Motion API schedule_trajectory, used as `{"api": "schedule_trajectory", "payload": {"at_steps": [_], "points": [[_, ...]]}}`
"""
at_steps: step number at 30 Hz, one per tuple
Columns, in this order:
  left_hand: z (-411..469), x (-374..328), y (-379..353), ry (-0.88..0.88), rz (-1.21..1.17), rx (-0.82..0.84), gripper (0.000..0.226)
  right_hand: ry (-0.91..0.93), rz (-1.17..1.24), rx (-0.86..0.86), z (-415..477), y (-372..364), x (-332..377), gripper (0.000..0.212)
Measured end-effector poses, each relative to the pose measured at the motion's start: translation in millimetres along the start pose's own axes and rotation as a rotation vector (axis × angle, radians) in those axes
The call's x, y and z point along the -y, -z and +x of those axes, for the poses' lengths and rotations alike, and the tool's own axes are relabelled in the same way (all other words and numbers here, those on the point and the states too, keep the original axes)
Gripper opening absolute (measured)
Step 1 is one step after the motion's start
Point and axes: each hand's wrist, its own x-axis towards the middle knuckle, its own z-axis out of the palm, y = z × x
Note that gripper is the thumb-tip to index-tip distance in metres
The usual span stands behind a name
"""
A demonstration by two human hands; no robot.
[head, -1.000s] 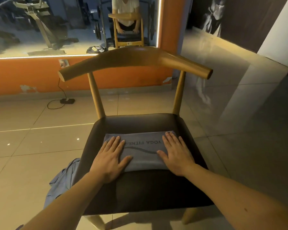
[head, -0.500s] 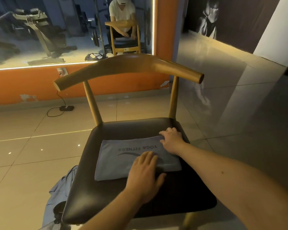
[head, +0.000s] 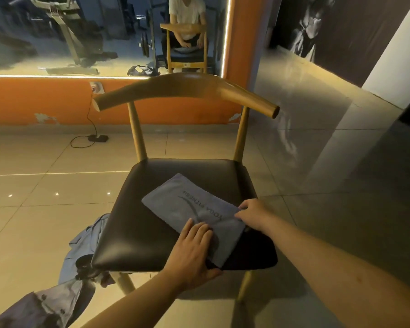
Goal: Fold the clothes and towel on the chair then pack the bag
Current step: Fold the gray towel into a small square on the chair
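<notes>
The left hand [head: 192,252] presses flat on the towel [head: 189,207] near the chair [head: 140,233] seat's front edge; the right hand [head: 253,213] grips its end with curled fingers.

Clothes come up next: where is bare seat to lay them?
Bare: the seat's left half, between towel and left edge, and a strip between towel and the seat's back edge. Crowded: front right, where left hand and right hand touch the towel.
</notes>
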Motion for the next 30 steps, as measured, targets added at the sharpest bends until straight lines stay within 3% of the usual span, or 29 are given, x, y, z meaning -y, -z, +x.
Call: {"api": "schedule_trajectory", "payload": {"at_steps": [5,8,12,15,18,21,25,30], "points": [[-21.1,-8.8,-17.3,-0.052,0.123,0.007,0.095,-0.219,0.289,0.071,-56.2,-11.7,-20.5,0.013],[-32.8,-5.3,-21.5,-0.098,0.192,-0.009,0.096,-0.258,0.378,0.100,-85.5,-18.7,-32.9,0.018],[-54.6,-15.9,-12.9,-0.139,0.085,-0.051,0.068,-0.222,0.400,0.081,-112.0,-31.6,-51.4,0.025],[-76.0,-29.7,2.9,-0.109,-0.098,-0.002,0.056,-0.170,0.374,0.085,-128.8,-32.1,-60.6,0.028],[-87.6,-38.8,20.6,0.027,-0.387,0.045,0.041,-0.101,0.411,0.084,-141.6,-29.0,-63.9,0.017],[-86.1,-44.4,32.5,0.232,-0.727,-0.020,0.018,-0.041,0.487,0.103,-147.5,-26.7,-69.6,0.036],[-78.7,-44.4,45.3,0.379,-1.066,-0.057,0.019,0.090,0.365,0.188,-145.1,-26.2,-78.3,0.063],[-68.8,-30.9,55.5,0.440,-1.222,-0.106,0.024,0.294,0.161,-0.026,-120.9,-18.0,-52.0,0.031]]}}
